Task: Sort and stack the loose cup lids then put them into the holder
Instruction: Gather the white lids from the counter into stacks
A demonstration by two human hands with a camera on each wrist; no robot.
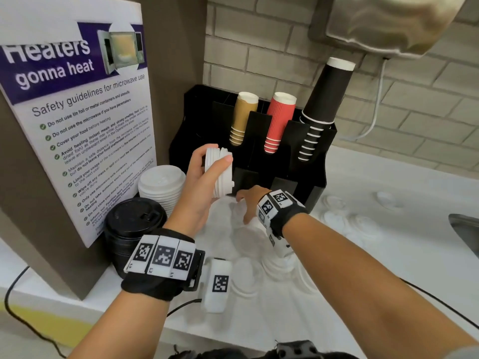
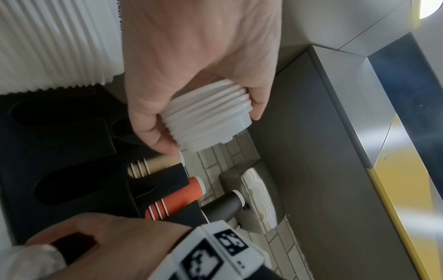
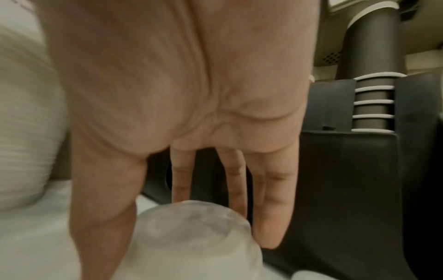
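Left hand [image 1: 199,177] grips stack of small white lids [image 1: 219,173] above counter [image 1: 388,229], just before black holder [image 1: 315,161]. Right hand [image 1: 250,203], fingers extended, reaches onto loose lid [image 3: 191,227]. Collecting step; next likely adding lid to stack.

I see a tilted stack of white lids [image 1: 220,173] held above the black holder [image 1: 315,161]; translucent lids [image 1: 246,278] scattered on the bench [image 1: 388,255].
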